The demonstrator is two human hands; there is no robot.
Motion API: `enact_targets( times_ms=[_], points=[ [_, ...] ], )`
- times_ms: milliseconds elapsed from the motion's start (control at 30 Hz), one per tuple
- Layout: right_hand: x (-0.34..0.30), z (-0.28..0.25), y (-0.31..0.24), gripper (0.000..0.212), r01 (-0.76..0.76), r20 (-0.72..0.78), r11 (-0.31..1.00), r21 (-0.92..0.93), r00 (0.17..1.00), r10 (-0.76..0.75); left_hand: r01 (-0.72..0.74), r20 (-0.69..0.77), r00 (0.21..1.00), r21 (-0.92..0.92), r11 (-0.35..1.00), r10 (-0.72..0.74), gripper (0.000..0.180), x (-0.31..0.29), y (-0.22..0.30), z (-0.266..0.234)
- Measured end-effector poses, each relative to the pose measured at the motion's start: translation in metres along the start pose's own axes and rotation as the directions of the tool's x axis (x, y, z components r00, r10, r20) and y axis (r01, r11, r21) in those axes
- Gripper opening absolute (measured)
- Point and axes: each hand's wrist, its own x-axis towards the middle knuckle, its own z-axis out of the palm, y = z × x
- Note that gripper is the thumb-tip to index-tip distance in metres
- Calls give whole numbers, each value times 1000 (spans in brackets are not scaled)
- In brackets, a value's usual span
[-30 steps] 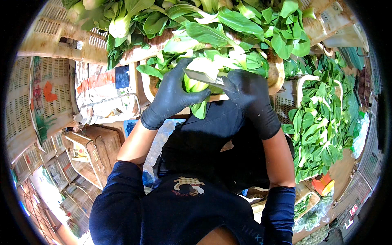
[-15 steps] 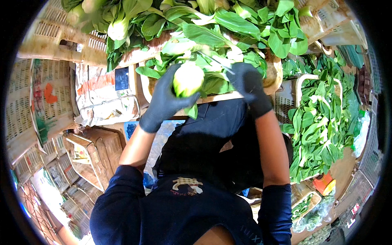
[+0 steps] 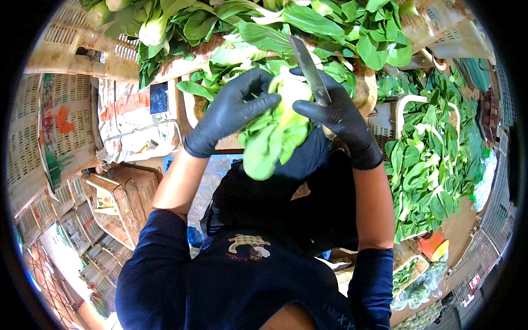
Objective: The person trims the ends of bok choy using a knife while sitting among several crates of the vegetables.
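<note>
Both my hands wear black gloves. Between them hangs a head of bok choy (image 3: 275, 129), its pale base up and its green leaves pointing down toward my lap. My left hand (image 3: 236, 107) grips it from the left, thumb and fingers on the stalks. In my right hand (image 3: 338, 113) is a knife (image 3: 309, 69), its blade standing up and away from me; that hand's thumb also presses the right side of the bok choy. Just beyond, a crate (image 3: 366, 91) holds loose bok choy leaves (image 3: 236, 53).
A heap of whole bok choy (image 3: 319, 22) lies along the far side. To my right, a pale crate (image 3: 403, 107) overflows with leaves (image 3: 429, 170). At left stand a paper-lined crate (image 3: 137, 132) and a brown crate (image 3: 118, 203). An orange and yellow object (image 3: 434, 246) lies lower right.
The bok choy has turned from base toward me to leaves hanging down. My right hand has come in to touch it, and the knife blade now points up and away.
</note>
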Motion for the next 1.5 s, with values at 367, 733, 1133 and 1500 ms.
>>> enact_targets(
  times_ms=[367,733,1133,1500],
  points=[
    [-94,-191,40,44,103,-533,845,524,814,231,140,-307,950,578,804,56,42,-24,-58,-40],
    [-68,-173,4,54,385,-663,734,560,740,117,261,-299,949,921,290,96,74,10,-124,-27],
    [-48,-140,5,39,229,-700,971,64,704,-120,186,-120,982,762,620,-147,24,-56,-109,-73],
    [-56,-139,0,52,151,-626,988,-45,766,-146,99,-260,914,887,450,311,41,-39,-75,-103]
  ],
)
